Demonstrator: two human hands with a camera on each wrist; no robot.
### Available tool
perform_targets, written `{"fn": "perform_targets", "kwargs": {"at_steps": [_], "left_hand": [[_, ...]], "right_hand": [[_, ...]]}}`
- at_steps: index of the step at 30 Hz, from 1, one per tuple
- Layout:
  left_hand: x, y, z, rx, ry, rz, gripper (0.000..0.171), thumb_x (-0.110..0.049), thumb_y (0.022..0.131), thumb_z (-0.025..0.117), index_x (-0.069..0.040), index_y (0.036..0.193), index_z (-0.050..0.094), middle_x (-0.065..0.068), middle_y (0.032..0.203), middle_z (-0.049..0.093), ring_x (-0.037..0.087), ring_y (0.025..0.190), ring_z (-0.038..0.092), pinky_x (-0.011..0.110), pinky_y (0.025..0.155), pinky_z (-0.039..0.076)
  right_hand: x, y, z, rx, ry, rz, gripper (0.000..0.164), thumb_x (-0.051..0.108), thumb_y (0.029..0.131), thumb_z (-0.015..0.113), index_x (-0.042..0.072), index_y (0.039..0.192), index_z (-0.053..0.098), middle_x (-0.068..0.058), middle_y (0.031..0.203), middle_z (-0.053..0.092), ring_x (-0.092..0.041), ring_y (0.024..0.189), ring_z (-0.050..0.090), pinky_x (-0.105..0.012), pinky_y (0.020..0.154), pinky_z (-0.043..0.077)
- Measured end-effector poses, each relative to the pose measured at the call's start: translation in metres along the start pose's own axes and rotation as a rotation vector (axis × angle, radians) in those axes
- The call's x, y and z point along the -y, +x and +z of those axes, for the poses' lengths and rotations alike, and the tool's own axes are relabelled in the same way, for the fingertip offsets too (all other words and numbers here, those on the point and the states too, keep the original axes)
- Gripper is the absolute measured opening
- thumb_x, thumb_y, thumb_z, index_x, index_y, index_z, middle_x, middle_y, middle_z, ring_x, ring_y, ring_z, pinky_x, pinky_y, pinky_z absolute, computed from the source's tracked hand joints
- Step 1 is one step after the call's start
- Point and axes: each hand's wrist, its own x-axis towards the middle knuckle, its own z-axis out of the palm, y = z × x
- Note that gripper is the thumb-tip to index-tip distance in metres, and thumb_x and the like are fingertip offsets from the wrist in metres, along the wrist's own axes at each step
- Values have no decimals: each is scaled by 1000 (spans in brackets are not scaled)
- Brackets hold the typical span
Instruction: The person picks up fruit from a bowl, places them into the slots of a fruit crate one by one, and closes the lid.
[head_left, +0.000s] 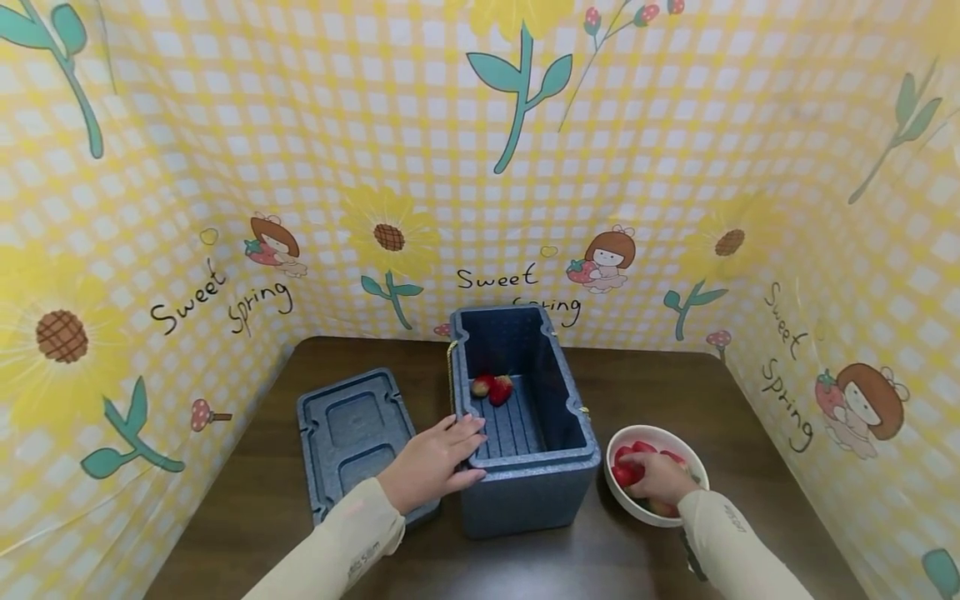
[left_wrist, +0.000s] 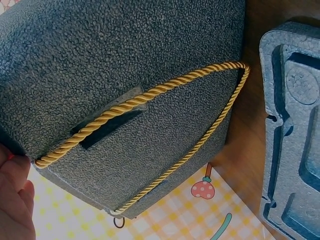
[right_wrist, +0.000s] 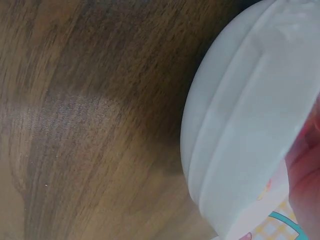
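A dark blue-grey foam box (head_left: pixel 525 500), lidless, stands in the middle of the table; two strawberries (head_left: pixel 501 390) lie on its ribbed floor at the left wall. My left hand (head_left: pixel 438 462) rests on the box's front left corner, fingers laid over the rim and thumb along the front edge. In the left wrist view the fingers (left_wrist: pixel 15 192) show beside the box wall with its gold cord (left_wrist: pixel 165 87). To the right, my right hand (head_left: pixel 660 479) reaches into a white bowl (head_left: pixel 693 454) of strawberries, finger and thumb at a red strawberry (head_left: pixel 624 473). The bowl's wall hides the fingertips in the right wrist view.
The box's lid (head_left: pixel 356 425) lies flat on the table left of the box, partly behind the left forearm. Brown wooden tabletop (head_left: pixel 630 387) surrounds the box and bowl. A yellow-checked printed cloth (head_left: pixel 480 208) stands around the table's back and sides.
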Motion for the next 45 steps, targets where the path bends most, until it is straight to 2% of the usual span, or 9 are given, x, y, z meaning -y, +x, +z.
{"fn": "perform_targets", "kwargs": {"at_steps": [5, 10, 13, 22, 31, 38, 45], "left_hand": [[-1, -1, -2, 25, -11, -10, 48, -36, 92, 61, 0, 124, 63, 14, 133, 56, 25, 126, 51, 43, 105, 37], [-2, -2, -4, 56, -39, -31, 49, -36, 92, 61, -1, 126, 62, 14, 135, 55, 25, 127, 49, 44, 106, 36], [-1, -1, -3, 48, -36, -26, 49, -36, 93, 60, 0, 125, 62, 15, 135, 55, 25, 127, 50, 44, 106, 36], [0, -1, -2, 24, -32, -20, 49, -37, 93, 60, 1, 124, 63, 15, 133, 56, 26, 125, 51, 45, 104, 38], [-1, 0, -3, 38, -40, -22, 48, -36, 93, 60, 1, 125, 62, 15, 134, 55, 26, 126, 51, 46, 105, 36], [0, -1, -2, 1, -47, -16, 47, -33, 91, 62, 2, 122, 63, 16, 133, 56, 26, 124, 52, 47, 104, 37], [0, 0, -1, -3, -46, -11, 46, -33, 91, 62, 1, 123, 64, 16, 133, 57, 26, 124, 52, 46, 104, 38]], "right_hand": [[-4, 2, 9, -14, 11, -4, 46, 8, 63, 84, 5, 107, 71, -3, 88, 67, -22, 79, 59, -37, 67, 52], [-11, 5, 21, -9, -73, -17, 42, 10, 66, 80, 9, 107, 71, 3, 80, 66, -16, 68, 56, -31, 59, 51], [-13, 7, 25, -37, -105, -26, 39, 10, 67, 81, 10, 104, 72, 4, 76, 65, -15, 66, 55, -32, 59, 52], [-16, 7, 26, -104, -45, -23, 44, 12, 63, 83, 8, 105, 71, 1, 82, 68, -17, 73, 58, -39, 68, 55], [-19, 6, 25, -181, -13, -43, 37, 17, 65, 83, 9, 99, 70, 3, 80, 67, -16, 72, 59, -38, 72, 53], [-17, 4, 21, -188, 96, -8, 35, 18, 70, 80, 7, 101, 69, 1, 80, 66, -16, 72, 58, -37, 71, 52], [-12, -3, 16, -213, 139, 15, 40, 18, 70, 80, 2, 104, 68, -3, 83, 68, -18, 73, 59, -37, 73, 52]]}}
